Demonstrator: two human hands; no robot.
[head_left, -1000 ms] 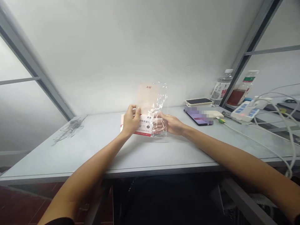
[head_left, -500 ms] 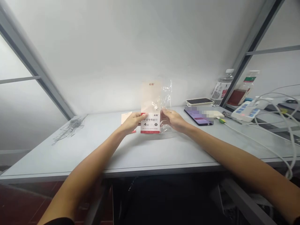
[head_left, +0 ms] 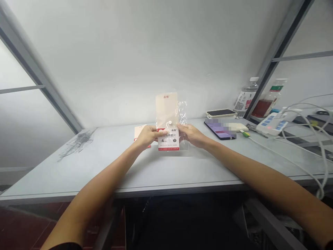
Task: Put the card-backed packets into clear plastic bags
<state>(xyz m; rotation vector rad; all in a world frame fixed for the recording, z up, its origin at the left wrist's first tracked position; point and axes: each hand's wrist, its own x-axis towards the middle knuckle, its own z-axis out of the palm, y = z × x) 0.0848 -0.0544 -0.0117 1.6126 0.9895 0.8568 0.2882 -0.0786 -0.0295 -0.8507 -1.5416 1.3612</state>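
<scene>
Upright above the desk, a cream, white and red printed card (head_left: 166,108) stands with a clear plastic pouch (head_left: 183,114), which has a round snap button (head_left: 170,122). Whether the card sits fully inside the pouch I cannot tell. My left hand (head_left: 148,136) is closed on the left edge of the card, its thumb across the front. On the right side, my right hand (head_left: 190,134) pinches the pouch by the card's edge, with some fingers hidden behind. A second cream and red card (head_left: 139,131) lies on the desk, partly covered by my left hand.
Crumpled clear plastic (head_left: 79,141) lies at the desk's left. To the right are a phone (head_left: 221,113), a purple-screened phone (head_left: 218,130), a water bottle (head_left: 246,99), a red-brown drink bottle (head_left: 267,99) and a power strip (head_left: 273,122) with white cables (head_left: 322,149).
The card and pouch have shifted slightly down, and the card's lower part slightly right. My left hand has moved a little right, its thumb further over the card. My right hand keeps its grip.
</scene>
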